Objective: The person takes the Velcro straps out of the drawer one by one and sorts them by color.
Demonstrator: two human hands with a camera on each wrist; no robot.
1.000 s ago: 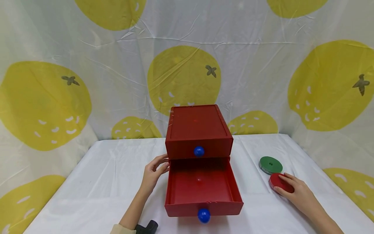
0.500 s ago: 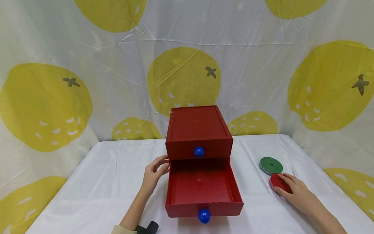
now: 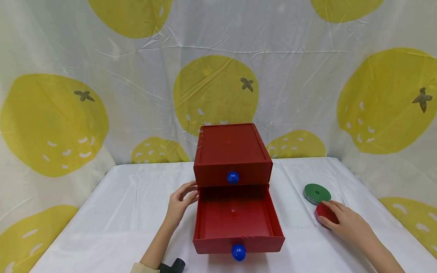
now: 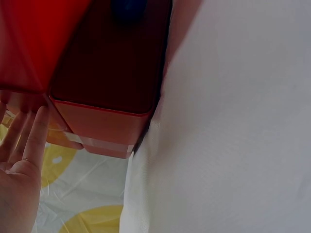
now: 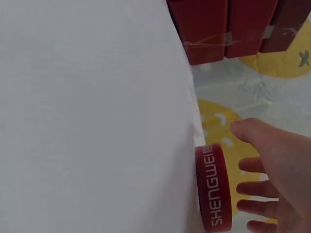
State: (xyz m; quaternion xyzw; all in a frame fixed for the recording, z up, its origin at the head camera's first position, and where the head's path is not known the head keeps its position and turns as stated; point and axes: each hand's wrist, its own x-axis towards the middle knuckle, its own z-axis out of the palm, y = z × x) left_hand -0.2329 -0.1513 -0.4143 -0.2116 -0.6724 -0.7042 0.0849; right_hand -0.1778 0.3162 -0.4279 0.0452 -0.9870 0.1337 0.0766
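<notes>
A red drawer cabinet (image 3: 232, 144) with blue knobs stands in the middle of the head view. One of its drawers (image 3: 218, 245) is pulled far out, showing a bare red inside. My left hand (image 3: 179, 203) is at the cabinet's left side, its straight fingers reaching along that side wall in the left wrist view. To the right, my right hand (image 3: 348, 223) hovers with spread fingers over a flat round red spool (image 3: 325, 216). In the right wrist view the spool's edge reads SHENGWEI, and a small gap shows between it and the fingertips.
A matching green spool (image 3: 315, 193) lies just behind the red one. White cloth (image 3: 136, 212) covers the table, and a lemon-print curtain (image 3: 215, 34) hangs behind it. A black L-shaped piece (image 3: 174, 265) sits at my left wrist.
My right hand has shifted slightly left over the red spool, covering a bit more of it. The left hand, cabinet and both spools stay where they were.
</notes>
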